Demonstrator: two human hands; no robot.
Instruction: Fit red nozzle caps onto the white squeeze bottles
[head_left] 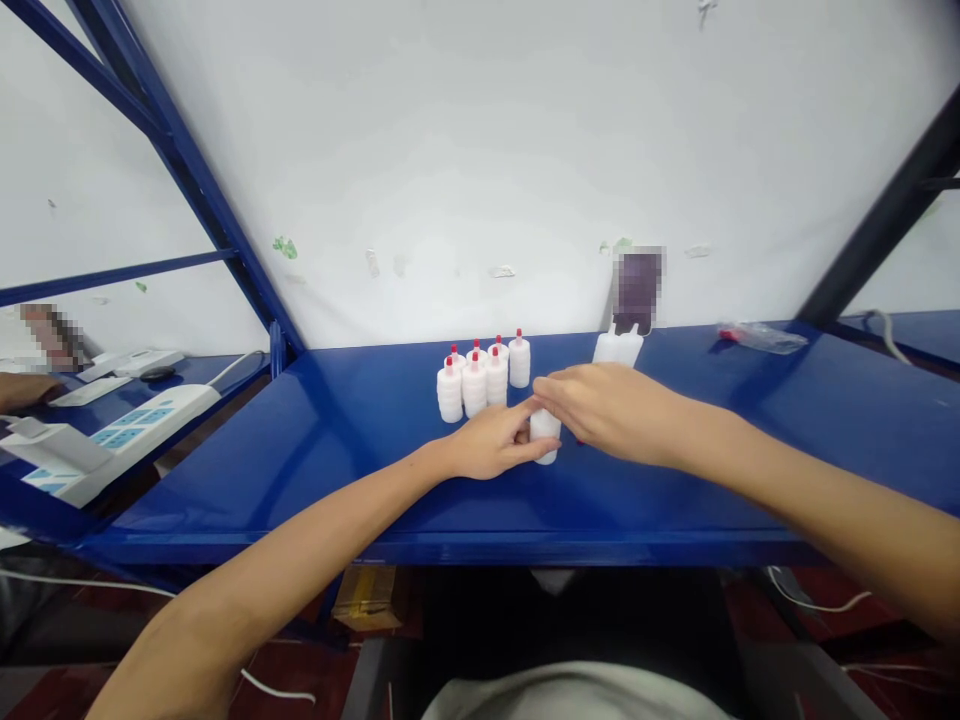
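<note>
A white squeeze bottle (pixel 545 432) stands on the blue table in front of me. My left hand (pixel 491 440) wraps round its side, thumb across the front. My right hand (pixel 600 408) lies over the top of the bottle with the fingers pressed together, so the bottle's upper end is hidden and I cannot make out what those fingers hold. Left of my hands stand several white ribbed bottles (pixel 475 388) with red pointed tips, upright and close together. One more such bottle (pixel 519 362) is slightly apart behind them. A small red piece (pixel 580 440) shows under my right hand.
Behind my right hand a white holder (pixel 616 348) stands with a blurred dark phone-like object (pixel 638 288). A clear plastic bag (pixel 765 338) with something red lies at the back right. Blue frame posts (pixel 187 160) rise at the left; a power strip (pixel 135 435) lies beyond them beside another person's hand (pixel 28 391).
</note>
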